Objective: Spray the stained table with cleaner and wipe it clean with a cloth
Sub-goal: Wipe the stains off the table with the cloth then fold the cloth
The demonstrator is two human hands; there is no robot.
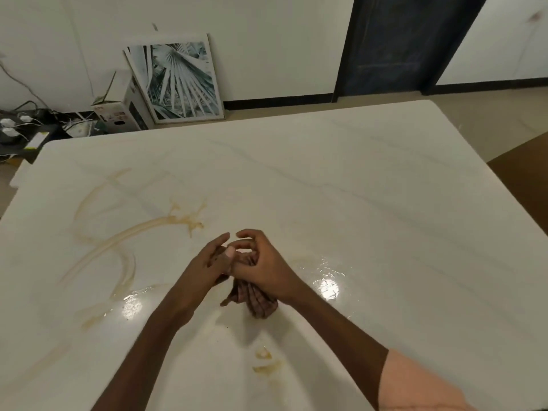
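just cloth point(255, 298) under curled fingers point(249, 243)

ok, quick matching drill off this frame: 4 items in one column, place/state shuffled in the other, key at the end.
Items
1. cloth
2. yellowish stains
3. framed palm print
4. cardboard box

Place or state
A. smeared in curved streaks over the left of the table
B. on the floor, just left of the print
C. bunched between the left hand and right hand
D. leaning on the white wall

Pairs: 1-C, 2-A, 3-D, 4-B
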